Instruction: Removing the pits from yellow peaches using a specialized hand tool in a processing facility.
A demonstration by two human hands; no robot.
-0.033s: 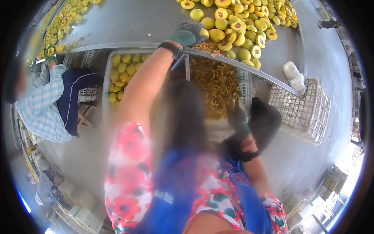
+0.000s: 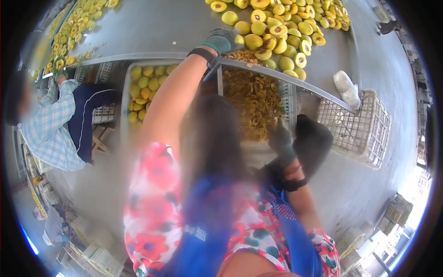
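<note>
My left hand (image 2: 220, 41), in a dark and green glove, reaches over the rim of the metal table (image 2: 152, 34). Its fingers close on a yellow peach (image 2: 239, 40), partly covered by the glove and blurred. Beside it lies a large heap of yellow peaches (image 2: 277, 32), many cut in half with brown centres. My right hand (image 2: 281, 141), also gloved, is low at the near right edge of a bin of brownish fruit scraps (image 2: 251, 99). Its fingers look curled around something thin that I cannot make out.
A crate of whole yellow fruit (image 2: 146, 87) stands under the table edge, left of the scraps. A white plastic crate (image 2: 353, 122) is at the right, near a white wrapped bundle (image 2: 346, 88). At left, a co-worker in a checked shirt (image 2: 48, 124) sits by another fruit heap (image 2: 83, 27).
The table and the fruit heap sit slightly further left in the picture. Both hands stay in nearly the same places.
</note>
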